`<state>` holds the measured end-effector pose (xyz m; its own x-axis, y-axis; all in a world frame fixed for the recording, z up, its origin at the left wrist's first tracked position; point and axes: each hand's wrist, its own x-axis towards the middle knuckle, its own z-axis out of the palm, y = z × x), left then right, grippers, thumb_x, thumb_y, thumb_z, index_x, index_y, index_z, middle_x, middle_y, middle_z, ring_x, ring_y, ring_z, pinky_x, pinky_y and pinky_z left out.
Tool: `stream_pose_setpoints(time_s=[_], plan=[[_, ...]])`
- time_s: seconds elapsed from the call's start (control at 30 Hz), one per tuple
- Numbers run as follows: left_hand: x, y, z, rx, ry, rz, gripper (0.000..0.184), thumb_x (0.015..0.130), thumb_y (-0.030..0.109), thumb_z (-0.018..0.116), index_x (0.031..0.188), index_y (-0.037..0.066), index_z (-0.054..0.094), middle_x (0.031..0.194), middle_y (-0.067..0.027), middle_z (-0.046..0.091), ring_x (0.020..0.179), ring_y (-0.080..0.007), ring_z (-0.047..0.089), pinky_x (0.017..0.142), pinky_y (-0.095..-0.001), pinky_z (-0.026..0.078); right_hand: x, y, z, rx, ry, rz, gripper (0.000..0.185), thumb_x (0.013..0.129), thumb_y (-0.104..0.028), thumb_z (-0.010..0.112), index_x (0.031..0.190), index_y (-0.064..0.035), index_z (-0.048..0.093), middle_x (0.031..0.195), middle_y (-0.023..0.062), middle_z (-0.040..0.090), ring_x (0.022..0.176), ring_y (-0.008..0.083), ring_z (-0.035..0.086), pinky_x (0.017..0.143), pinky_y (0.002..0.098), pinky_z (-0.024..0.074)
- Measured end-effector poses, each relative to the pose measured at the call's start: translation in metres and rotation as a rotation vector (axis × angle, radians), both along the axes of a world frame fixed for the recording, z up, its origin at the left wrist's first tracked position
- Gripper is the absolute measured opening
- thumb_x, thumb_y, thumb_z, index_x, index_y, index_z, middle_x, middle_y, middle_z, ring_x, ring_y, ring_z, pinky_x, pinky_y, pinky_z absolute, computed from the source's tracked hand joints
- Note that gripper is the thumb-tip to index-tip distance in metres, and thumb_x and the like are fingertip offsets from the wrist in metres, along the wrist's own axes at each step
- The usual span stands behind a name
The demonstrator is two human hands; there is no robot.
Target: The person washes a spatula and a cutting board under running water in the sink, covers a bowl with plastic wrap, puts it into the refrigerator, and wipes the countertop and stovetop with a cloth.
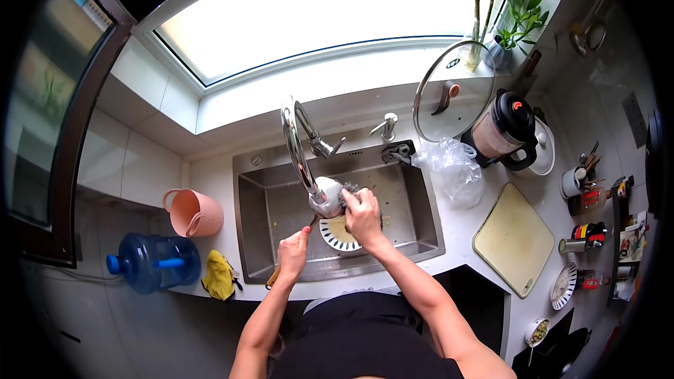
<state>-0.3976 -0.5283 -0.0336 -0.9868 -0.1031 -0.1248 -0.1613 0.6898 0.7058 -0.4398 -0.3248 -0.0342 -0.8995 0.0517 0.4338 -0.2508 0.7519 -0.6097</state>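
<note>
Long-handled kitchen utensil with a pale, shiny, rounded head is held over the rectangular stainless-steel sink, with its head just below the mouth of the curved chrome faucet. The left hand is closed firmly around the handle, and the brown end of this handle shows below the fist, near the front rim of the sink. The right hand has its fingers bent together over a dark grey, fuzzy scrubber, which appears to press against the right side of the head (the exact contact is partly hidden by the fingers, so I cannot tell it fully). The most important relation is this one: the long axis of the utensil goes slantwise, from the handle end at the near left to the head, which lies forward and to the right of the left fist. Thus the left hand is at the handle, while the right hand is the nearer one to the head. Below the head, partly covered by the right hand, a white round plate with dark strokes around its rim lies inside the sink.
</note>
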Motion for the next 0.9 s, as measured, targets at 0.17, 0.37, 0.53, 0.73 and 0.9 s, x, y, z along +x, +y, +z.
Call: stream_pose_setpoints(time_s=[0.17, 0.37, 0.53, 0.73, 0.9], plan=[[0.005, -0.008, 0.006, -0.063, 0.018, -0.023, 0.058, 0.095, 0.053, 0.046, 0.065, 0.004, 0.056, 0.051, -0.0150, 0.045, 0.046, -0.0328, 0.047, 0.048, -0.0427, 0.036, -0.013, 0.021, -0.009, -0.060, -0.088, 0.056, 0.034, 0.071, -0.004, 0.062, 0.105, -0.0067, 0.066, 0.089, 0.0129, 0.053, 0.088, 0.0314, 0.053, 0.078, 0.0417, 0.0446], [-0.002, -0.015, 0.008, -0.034, 0.026, -0.075, 0.056, 0.094, 0.052, 0.049, 0.064, 0.005, 0.056, 0.052, -0.0155, 0.046, 0.045, -0.0325, 0.046, 0.046, -0.0417, 0.035, -0.057, 0.058, 0.004, -0.560, -0.401, 0.273, 0.031, 0.086, -0.015, 0.063, 0.116, -0.0070, 0.062, 0.108, 0.0138, 0.060, 0.106, 0.0268, 0.056, 0.092, 0.0344, 0.0450], [0.000, -0.016, 0.004, -0.014, 0.039, -0.113, 0.055, 0.094, 0.050, 0.051, 0.064, 0.004, 0.056, 0.051, -0.0156, 0.045, 0.044, -0.0322, 0.045, 0.045, -0.0416, 0.035, -0.058, 0.049, 0.005, -0.990, -0.946, 0.638, 0.042, 0.087, -0.021, 0.067, 0.123, -0.0009, 0.056, 0.107, 0.0062, 0.063, 0.099, 0.0144, 0.059, 0.091, 0.0283, 0.0464], [0.010, -0.012, -0.003, 0.030, 0.085, -0.076, 0.053, 0.093, 0.048, 0.053, 0.065, 0.003, 0.056, 0.052, -0.0161, 0.043, 0.044, -0.0312, 0.041, 0.045, -0.0406, 0.034, -0.035, 0.008, -0.021, -1.198, -0.746, 0.247, 0.025, 0.091, -0.021, 0.062, 0.100, 0.0019, 0.065, 0.088, 0.0032, 0.064, 0.078, 0.0085, 0.056, 0.070, 0.0265, 0.0475], [0.011, -0.001, -0.013, 0.089, 0.099, -0.035, 0.052, 0.094, 0.046, 0.054, 0.066, 0.002, 0.055, 0.052, -0.0152, 0.040, 0.045, -0.0251, 0.036, 0.046, -0.0376, 0.033, -0.040, -0.023, -0.039, -1.454, -0.572, -0.199, 0.024, 0.093, -0.022, 0.060, 0.094, 0.0020, 0.066, 0.084, 0.0045, 0.065, 0.073, 0.0115, 0.059, 0.065, 0.0288, 0.0502]])
